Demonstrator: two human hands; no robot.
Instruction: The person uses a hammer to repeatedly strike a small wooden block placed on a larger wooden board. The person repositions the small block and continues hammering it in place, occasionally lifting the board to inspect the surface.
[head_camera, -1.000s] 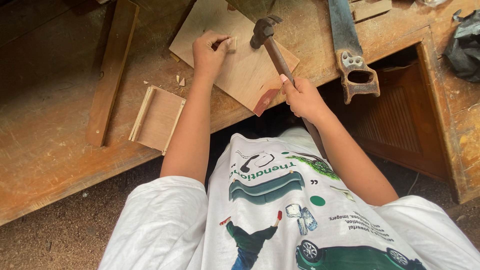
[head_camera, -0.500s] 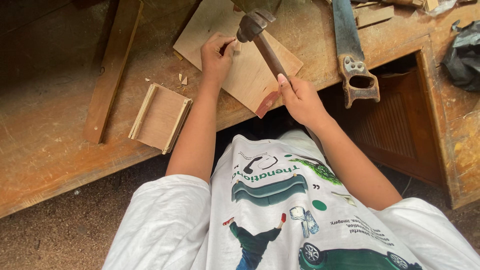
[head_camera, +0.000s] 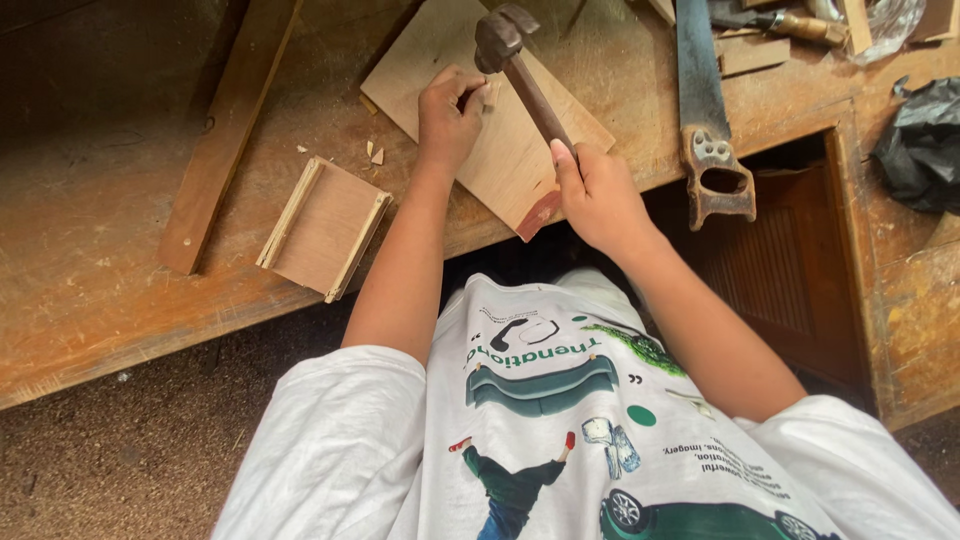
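Observation:
My right hand (head_camera: 598, 195) grips the wooden handle of a hammer (head_camera: 505, 48), whose dark metal head hovers just above a flat plywood board (head_camera: 500, 150) on the workbench. My left hand (head_camera: 447, 118) rests on that board with fingers pinched together near the hammer head, as if holding something small; what it holds is too small to make out. One corner of the board sticks out past the bench's front edge.
A small open wooden box frame (head_camera: 325, 228) lies left of my arm. A long wooden batten (head_camera: 228, 130) lies further left. A handsaw (head_camera: 703, 120) lies to the right, a black plastic bag (head_camera: 925, 145) at far right. Wood chips (head_camera: 375, 153) dot the bench (head_camera: 110, 290).
The hammer head has shifted left and down toward my left hand's fingertips over the board. My left hand has stayed pinched on the board.

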